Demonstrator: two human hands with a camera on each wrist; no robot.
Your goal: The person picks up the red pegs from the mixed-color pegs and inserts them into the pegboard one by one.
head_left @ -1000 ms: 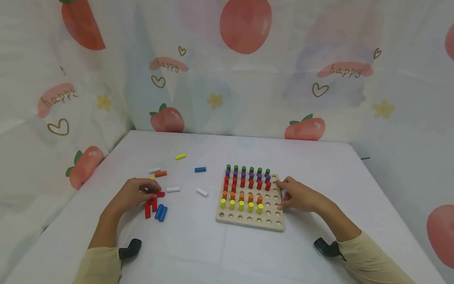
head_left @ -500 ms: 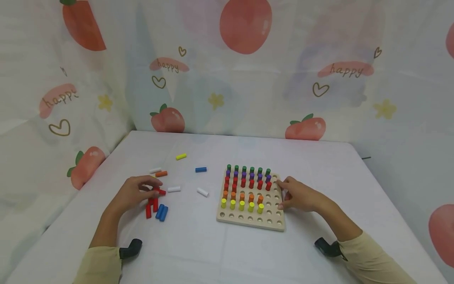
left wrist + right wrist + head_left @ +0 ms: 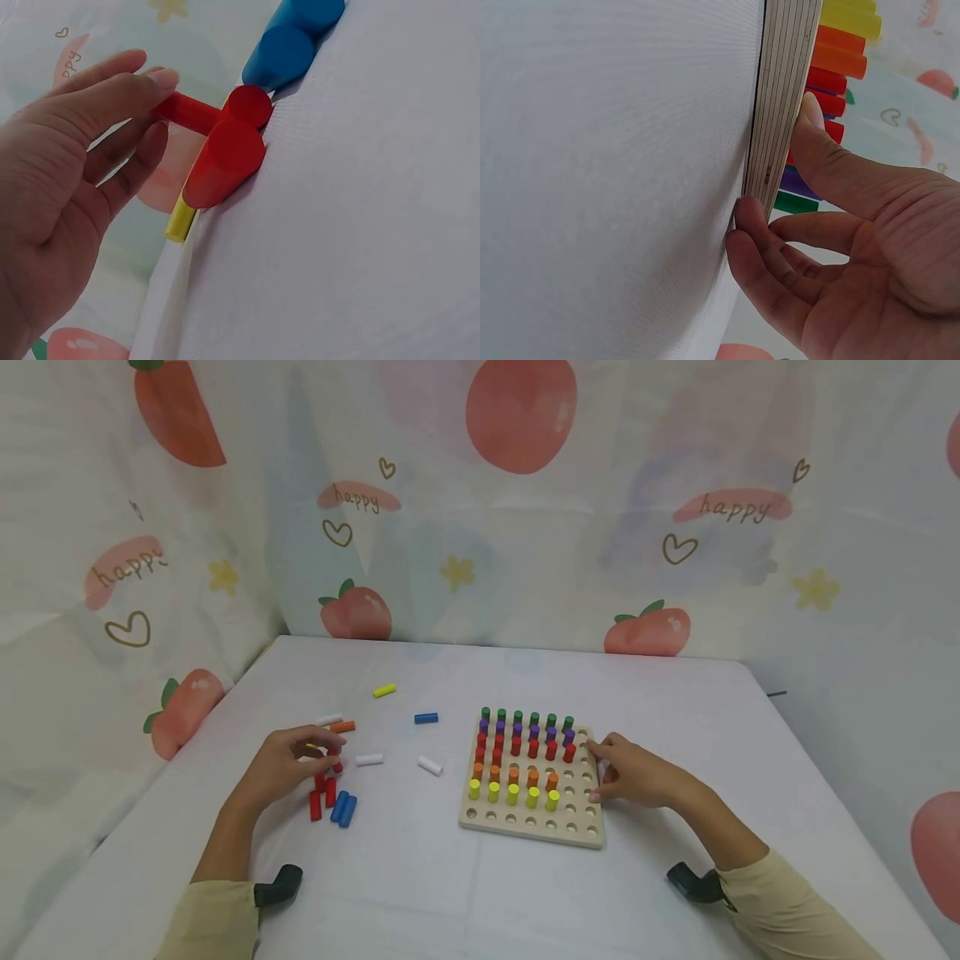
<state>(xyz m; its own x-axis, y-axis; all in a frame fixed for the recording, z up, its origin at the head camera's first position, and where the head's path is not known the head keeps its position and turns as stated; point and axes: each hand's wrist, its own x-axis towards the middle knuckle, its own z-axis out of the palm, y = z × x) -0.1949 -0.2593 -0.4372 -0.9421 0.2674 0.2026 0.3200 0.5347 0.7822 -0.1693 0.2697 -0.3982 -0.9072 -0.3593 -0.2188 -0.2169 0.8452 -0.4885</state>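
My left hand point(image 3: 276, 770) pinches a red peg point(image 3: 191, 114) between thumb and fingertips, over other red pegs point(image 3: 315, 806). In the left wrist view the held peg slants, its lower end at the red pegs on the table. Two blue pegs point(image 3: 343, 808) lie just beside these. My right hand point(image 3: 637, 774) holds the right edge of a wooden pegboard point(image 3: 531, 835), thumb at its top and fingertips along its side point(image 3: 780, 112). Rows of green, purple, red, orange and yellow pegs point(image 3: 512, 793) stand upright in the board; its front row and right-hand holes are bare.
Loose on the white table point(image 3: 405, 877) lie white pegs point(image 3: 370, 760), an orange peg point(image 3: 342, 727), a blue peg point(image 3: 426, 718) and a yellow peg point(image 3: 384, 691). A printed cloth point(image 3: 525, 543) hangs behind and at the sides.
My left fingers have closed on a red peg and lifted and tipped it from where it lay flat. The right hand stays at the pegboard's edge.
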